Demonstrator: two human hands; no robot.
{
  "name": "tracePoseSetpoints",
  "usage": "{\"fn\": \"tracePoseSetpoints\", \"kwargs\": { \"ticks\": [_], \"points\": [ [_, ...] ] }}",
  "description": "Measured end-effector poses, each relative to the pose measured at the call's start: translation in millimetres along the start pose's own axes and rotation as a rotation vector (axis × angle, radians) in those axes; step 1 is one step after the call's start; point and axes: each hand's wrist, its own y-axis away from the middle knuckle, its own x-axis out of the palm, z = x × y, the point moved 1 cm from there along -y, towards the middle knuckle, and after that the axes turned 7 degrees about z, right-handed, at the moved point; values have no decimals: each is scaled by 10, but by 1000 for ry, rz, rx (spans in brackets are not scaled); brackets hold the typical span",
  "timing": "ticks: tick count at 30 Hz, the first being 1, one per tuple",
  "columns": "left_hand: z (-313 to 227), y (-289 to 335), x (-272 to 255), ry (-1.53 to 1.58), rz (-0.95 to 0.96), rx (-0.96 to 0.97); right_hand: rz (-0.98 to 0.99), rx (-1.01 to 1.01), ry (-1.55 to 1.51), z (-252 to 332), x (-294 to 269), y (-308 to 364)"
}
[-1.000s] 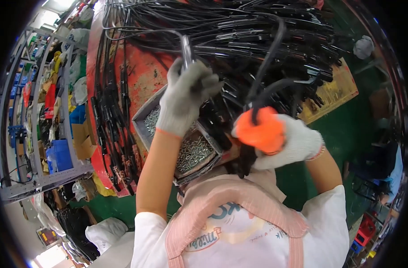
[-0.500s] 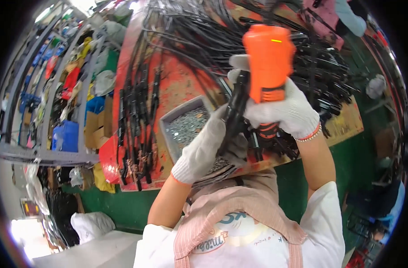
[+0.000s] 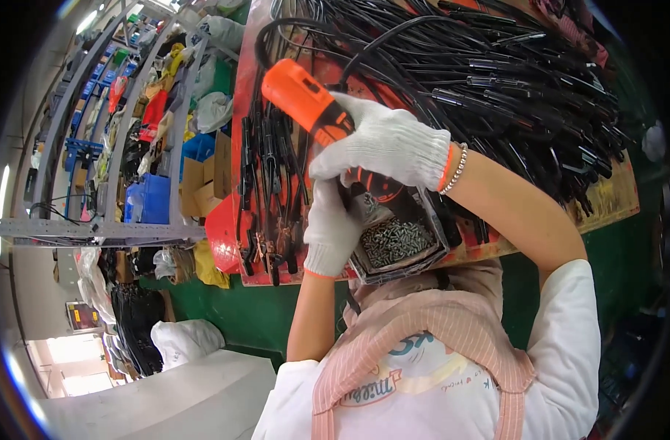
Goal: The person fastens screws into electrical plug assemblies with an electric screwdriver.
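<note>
My right hand, in a white knitted glove, is wrapped around an orange and black power screwdriver. The tool lies tilted, its orange end toward the far left, with a black cord rising from it. Just below and touching the right hand is my gloved left hand. Its fingers are closed and mostly covered by the right hand; a dark piece shows beside its thumb, too hidden to name. To its right, an open box full of small silvery screws stands at the near table edge.
Black cables with tubular ends are heaped across the right of the worn red table. More black pieces with copper-coloured ends lie at left. Beyond the table stand shelves holding a blue bin and a cardboard box.
My right hand has swung left with the screwdriver, which now tilts to the far left. The long black part in my left hand is now mostly hidden. The view has shifted, showing the screw box.
</note>
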Motion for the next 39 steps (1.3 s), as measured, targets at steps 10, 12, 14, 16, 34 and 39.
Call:
{"fn": "tracePoseSetpoints", "kwargs": {
  "ticks": [10,12,14,16,34,39],
  "points": [
    [324,49,132,2183,40,-447,-599,-385,-216,-135,33,729],
    [383,0,131,2252,123,-432,-872,-612,-348,-333,44,833],
    [511,17,179,2375,180,-426,-688,-847,-476,-289,126,753],
    [522,20,153,2347,239,-447,-884,-843,-495,-544,159,720],
    [87,111,-138,139,-47,-77,-275,241,-308,-318,379,271],
    [-164,252,-199,-240,142,-50,-171,14,-519,-453,250,186]
  ]
}}
